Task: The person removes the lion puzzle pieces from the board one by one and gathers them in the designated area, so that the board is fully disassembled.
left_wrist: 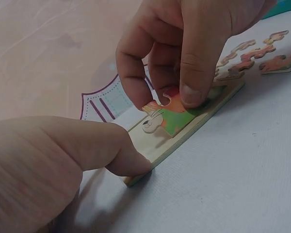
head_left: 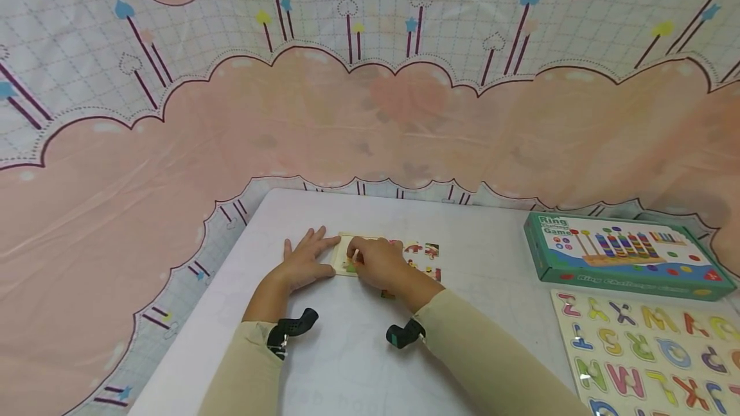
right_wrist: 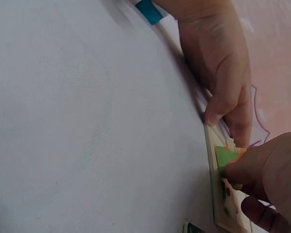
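My right hand pinches a green and orange jigsaw puzzle piece with a pale animal face printed on it. The piece is held over the bare left part of a shallow wooden puzzle tray, tilted in the left wrist view. My left hand is spread at the tray's left end, its thumb touching the rim. In the right wrist view, printed artwork shows in the tray beyond the held piece, partly hidden by the right hand. Loose puzzle pieces lie on the table to the right of the tray.
A white-covered table carries everything. At the back right lies a green Ring Challenge Game box. In front of it is a wooden alphabet board with coloured letters. A patterned cloth hangs behind the table.
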Action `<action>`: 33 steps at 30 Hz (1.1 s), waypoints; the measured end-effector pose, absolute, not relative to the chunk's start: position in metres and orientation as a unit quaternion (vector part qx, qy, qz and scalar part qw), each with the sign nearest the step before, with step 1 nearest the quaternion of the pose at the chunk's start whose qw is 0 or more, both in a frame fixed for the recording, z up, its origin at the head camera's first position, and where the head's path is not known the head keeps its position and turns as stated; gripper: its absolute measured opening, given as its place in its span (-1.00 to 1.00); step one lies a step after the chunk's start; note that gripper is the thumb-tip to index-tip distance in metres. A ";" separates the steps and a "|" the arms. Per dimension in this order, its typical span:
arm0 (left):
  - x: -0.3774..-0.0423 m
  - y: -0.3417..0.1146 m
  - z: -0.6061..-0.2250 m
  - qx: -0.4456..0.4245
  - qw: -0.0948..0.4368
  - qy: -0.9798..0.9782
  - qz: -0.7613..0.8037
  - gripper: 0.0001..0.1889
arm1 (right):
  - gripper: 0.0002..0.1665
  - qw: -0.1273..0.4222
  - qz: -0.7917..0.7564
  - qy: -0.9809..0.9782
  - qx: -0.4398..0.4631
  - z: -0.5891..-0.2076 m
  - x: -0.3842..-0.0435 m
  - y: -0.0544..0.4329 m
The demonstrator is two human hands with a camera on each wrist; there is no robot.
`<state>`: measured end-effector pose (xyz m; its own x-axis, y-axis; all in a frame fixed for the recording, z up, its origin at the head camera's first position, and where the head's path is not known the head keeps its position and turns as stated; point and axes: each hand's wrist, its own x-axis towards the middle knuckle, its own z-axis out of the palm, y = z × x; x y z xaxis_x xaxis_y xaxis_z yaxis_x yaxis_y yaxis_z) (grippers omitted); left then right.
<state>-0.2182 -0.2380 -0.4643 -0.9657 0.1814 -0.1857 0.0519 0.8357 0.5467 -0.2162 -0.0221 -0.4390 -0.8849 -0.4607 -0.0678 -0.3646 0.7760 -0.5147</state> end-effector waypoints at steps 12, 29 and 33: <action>-0.218 -0.237 -0.463 0.068 0.115 0.952 0.277 -0.15 | -0.87 0.086 -0.302 0.916 -0.250 -0.444 -0.220 -0.012; -0.218 -0.239 -0.465 0.076 0.118 0.953 0.269 -0.17 | -0.68 0.103 -0.358 0.900 -0.225 -0.434 -0.222 0.008; -0.218 -0.238 -0.462 0.073 0.118 0.952 0.271 -0.16 | -0.67 0.113 -0.368 0.897 -0.216 -0.431 -0.222 0.018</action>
<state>-0.2177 -0.2383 -0.4623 -0.9616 0.2031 -0.1843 0.0755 0.8420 0.5342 -0.2215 0.0184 -0.4314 -0.8810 -0.4712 -0.0435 -0.3049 0.6355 -0.7094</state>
